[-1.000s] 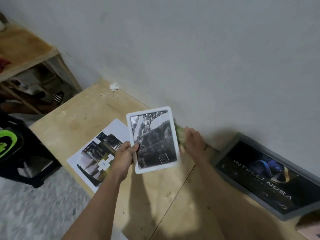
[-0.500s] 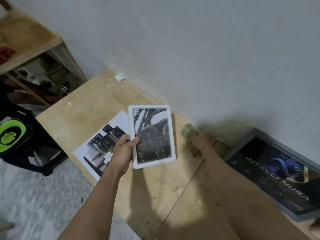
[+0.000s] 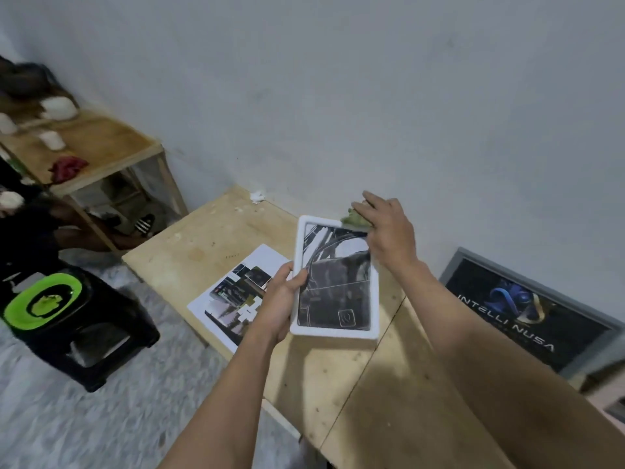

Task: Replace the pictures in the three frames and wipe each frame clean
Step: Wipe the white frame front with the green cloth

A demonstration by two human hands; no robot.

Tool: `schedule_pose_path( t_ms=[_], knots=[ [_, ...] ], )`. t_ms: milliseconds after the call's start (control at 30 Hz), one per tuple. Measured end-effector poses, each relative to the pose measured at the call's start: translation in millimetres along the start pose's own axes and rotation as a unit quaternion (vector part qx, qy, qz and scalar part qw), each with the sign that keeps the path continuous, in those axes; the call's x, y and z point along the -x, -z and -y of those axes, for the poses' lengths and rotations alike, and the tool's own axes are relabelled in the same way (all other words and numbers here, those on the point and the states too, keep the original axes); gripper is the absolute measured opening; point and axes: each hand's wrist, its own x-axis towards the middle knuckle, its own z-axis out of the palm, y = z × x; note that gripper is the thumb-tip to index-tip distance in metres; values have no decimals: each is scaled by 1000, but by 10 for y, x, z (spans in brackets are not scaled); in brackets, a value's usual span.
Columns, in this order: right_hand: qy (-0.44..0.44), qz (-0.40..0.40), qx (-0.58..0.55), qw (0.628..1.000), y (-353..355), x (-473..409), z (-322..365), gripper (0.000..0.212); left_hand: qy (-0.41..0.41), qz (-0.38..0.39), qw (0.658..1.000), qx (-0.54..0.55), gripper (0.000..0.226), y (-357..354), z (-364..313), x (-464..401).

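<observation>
My left hand (image 3: pixel 276 301) grips the left edge of a small white picture frame (image 3: pixel 336 277) with a dark black-and-white picture in it, held tilted above the wooden table (image 3: pixel 355 384). At the frame's top right corner my right hand (image 3: pixel 387 228) presses a crumpled green cloth (image 3: pixel 355 219). A loose printed sheet (image 3: pixel 233 292) with several photos lies flat on the table under my left hand. A larger grey frame (image 3: pixel 537 309) with a dark poster leans against the wall at the right.
The grey wall (image 3: pixel 372 96) runs right behind the table. A lower wooden shelf (image 3: pixel 98 147) with a red rag and white items stands at the left. A black stool (image 3: pixel 84 326) carrying a green object sits on the floor left of the table.
My right hand picked the green cloth up off the table by the wall and brought it onto the white frame's top right corner. The left hand kept its hold on the frame.
</observation>
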Motion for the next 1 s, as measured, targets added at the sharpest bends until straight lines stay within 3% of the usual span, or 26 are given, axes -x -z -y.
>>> schedule_pose_path(
  t_ms=[133, 333, 467, 667, 800, 1000],
  knots=[
    [117, 25, 112, 987, 176, 442, 356, 48, -36, -23, 997, 72, 15, 84, -218, 291],
    [163, 55, 51, 984, 387, 1494, 638, 44, -50, -52, 991, 110, 15, 302, -307, 577],
    [118, 87, -89, 985, 719, 1484, 790, 47, -70, -32, 992, 100, 16, 320, -469, 800],
    [45, -103, -96, 989, 1332, 516, 1182, 43, -97, 26, 989, 113, 15, 170, -621, 1029],
    [155, -37, 17, 987, 1274, 266, 1156, 53, -121, 22, 984, 131, 15, 99, -699, 1127],
    [207, 67, -79, 973, 871, 1188, 1119, 59, -151, -5, 974, 168, 14, 376, -825, 1189]
  ],
)
